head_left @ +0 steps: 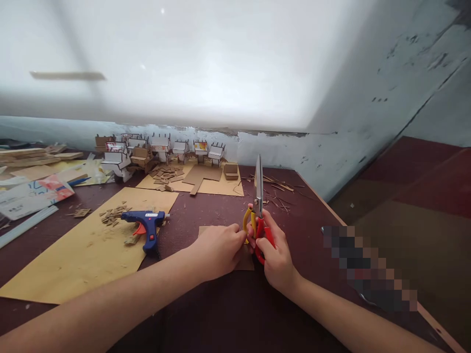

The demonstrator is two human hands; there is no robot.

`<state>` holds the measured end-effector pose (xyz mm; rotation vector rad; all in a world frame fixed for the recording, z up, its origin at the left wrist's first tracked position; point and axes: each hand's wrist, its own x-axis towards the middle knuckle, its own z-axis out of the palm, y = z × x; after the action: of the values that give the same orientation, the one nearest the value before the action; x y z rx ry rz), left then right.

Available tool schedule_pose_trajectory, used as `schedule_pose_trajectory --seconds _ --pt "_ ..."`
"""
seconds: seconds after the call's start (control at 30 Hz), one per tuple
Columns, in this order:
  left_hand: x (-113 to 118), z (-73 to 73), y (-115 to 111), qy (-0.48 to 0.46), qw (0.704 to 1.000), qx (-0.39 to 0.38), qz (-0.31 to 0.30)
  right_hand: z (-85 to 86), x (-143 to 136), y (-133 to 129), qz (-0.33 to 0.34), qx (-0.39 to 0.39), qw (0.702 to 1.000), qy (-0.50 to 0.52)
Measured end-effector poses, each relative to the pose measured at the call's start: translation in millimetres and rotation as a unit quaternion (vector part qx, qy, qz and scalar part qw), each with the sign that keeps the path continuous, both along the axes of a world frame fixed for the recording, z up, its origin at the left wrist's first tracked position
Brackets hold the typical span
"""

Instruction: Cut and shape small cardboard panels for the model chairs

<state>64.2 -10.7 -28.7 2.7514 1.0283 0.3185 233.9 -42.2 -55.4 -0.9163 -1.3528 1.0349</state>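
Observation:
My right hand is wrapped round the red handle of a pair of scissors, whose metal blades point up and look closed together. The scissors also have a yellow handle, and my left hand is closed right beside it, its fingertips touching or very near it. Whether my left hand grips the handle or something small is hidden. Under my hands a flat piece of brown cardboard lies on the dark red table.
A blue glue gun lies on a yellow sheet to the left. Small cardboard models line the wall. Cardboard scraps, a T-shaped piece and a little box are at the back. A blurred object lies right.

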Motion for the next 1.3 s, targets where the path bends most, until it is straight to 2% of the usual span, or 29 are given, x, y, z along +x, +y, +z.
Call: schedule_pose_trajectory --seconds 0.13,0.3,0.47,0.6,0.73,0.87,1.0,1.3 --pt "2 0.3 12 -0.016 0.999 0.025 -0.013 -1.5 0 3 -0.008 -0.001 1.0 0.006" --pt "4 -13.0 15 -0.059 0.998 0.019 -0.014 -0.1 0 8 -0.027 -0.012 0.999 0.014" --pt "5 -18.2 11 -0.083 0.996 0.021 -0.003 17.4 -3 22 0.005 -0.066 0.997 0.028" --pt "3 -17.4 10 -0.083 0.996 0.014 0.005 30.5 5 32 0.003 -0.09 0.993 0.082" --pt "-3 -14.8 10 -0.081 0.997 0.0 0.008 37.2 17 24 0.005 -0.093 0.986 0.138" --pt "-6 -13.2 6 -0.1 0.995 -0.022 0.021 40.2 14 9 0.017 -0.157 0.969 0.19" --pt "-4 -13.8 0 -0.111 0.992 -0.05 0.029 38.1 6 1 0.011 -0.205 0.958 0.198" --pt "-2 -15.0 0 -0.101 0.993 -0.044 0.03 27.2 5 -7 0.042 -0.182 0.963 0.194"
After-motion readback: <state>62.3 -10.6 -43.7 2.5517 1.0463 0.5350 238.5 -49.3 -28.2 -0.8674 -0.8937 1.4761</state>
